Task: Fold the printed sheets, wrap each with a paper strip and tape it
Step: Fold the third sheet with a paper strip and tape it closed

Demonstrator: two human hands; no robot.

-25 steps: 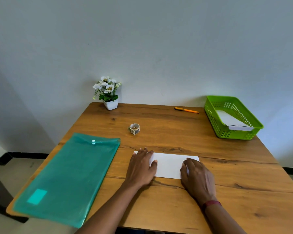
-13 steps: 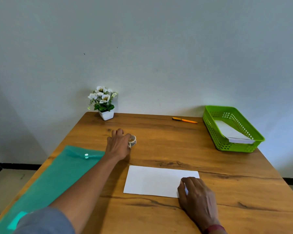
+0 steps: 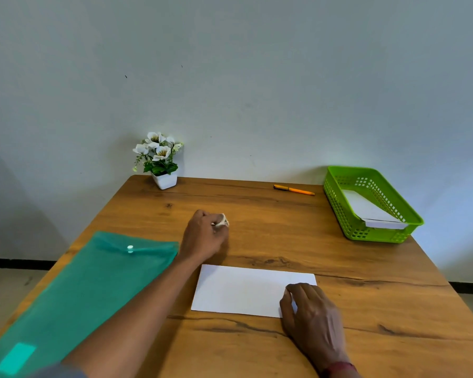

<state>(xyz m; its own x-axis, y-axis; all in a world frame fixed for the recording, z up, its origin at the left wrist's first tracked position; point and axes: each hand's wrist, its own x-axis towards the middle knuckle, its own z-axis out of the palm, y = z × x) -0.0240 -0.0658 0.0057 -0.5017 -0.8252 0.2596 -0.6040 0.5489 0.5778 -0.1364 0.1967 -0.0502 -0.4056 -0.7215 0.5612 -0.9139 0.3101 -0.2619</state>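
Observation:
A folded white sheet (image 3: 243,290) lies flat on the wooden table (image 3: 284,230) near the front. My right hand (image 3: 311,315) rests on the sheet's right end, fingers pressing it down. My left hand (image 3: 204,236) is stretched out beyond the sheet, its fingers closed around a small roll of tape (image 3: 223,221); only part of the roll shows past the fingers.
A teal plastic folder (image 3: 88,290) covers the table's left side. A green basket (image 3: 372,205) at the back right holds folded white paper. An orange pen (image 3: 294,190) lies by the far edge. A small pot of white flowers (image 3: 160,162) stands at the back left.
My left hand left the sheet, reached forward to the tape roll and closed around it. My right hand stayed on the sheet's right end.

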